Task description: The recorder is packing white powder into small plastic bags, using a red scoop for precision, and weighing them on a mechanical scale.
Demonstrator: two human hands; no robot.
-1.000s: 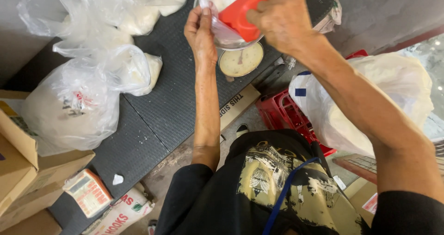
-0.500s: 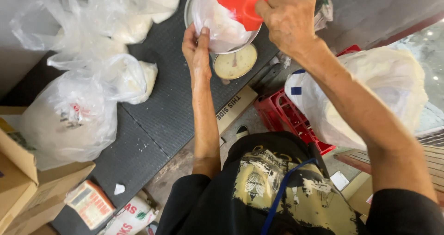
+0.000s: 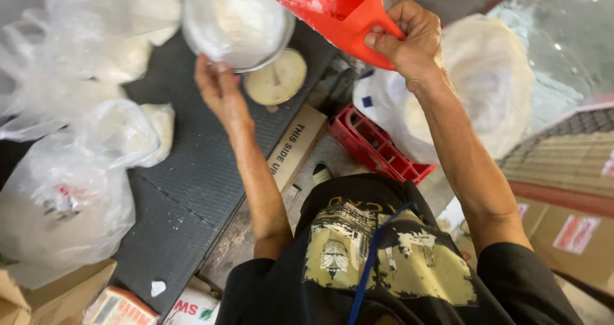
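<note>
1. Far left, tied clear plastic bags of white stuff lie on the dark ribbed mat; one big bag sits near the bottom-left corner, smaller ones above it.
2. Below them, cardboard boxes show at the bottom edge, and a small white scrap lies on the mat.
3. My left hand is raised to the round pan of the scale. My fingers are curled up against its near rim, touching the clear plastic that lines it; I cannot tell whether they pinch the plastic or only rest on it.
4. The pan holds white powder in that plastic and sits at the top of the view, above the mat.
5. Just under the pan is the scale's round cream dial, close beside my left wrist.
6. A long cardboard box lies at the mat's edge, beside my forearm.
7. My right hand is closed tight round the handle of a red scoop. The scoop's open end is dusted white and sits just right of the pan, at the top edge.
8. Under my right arm, a large white sack stands open beside a red crate.
</note>
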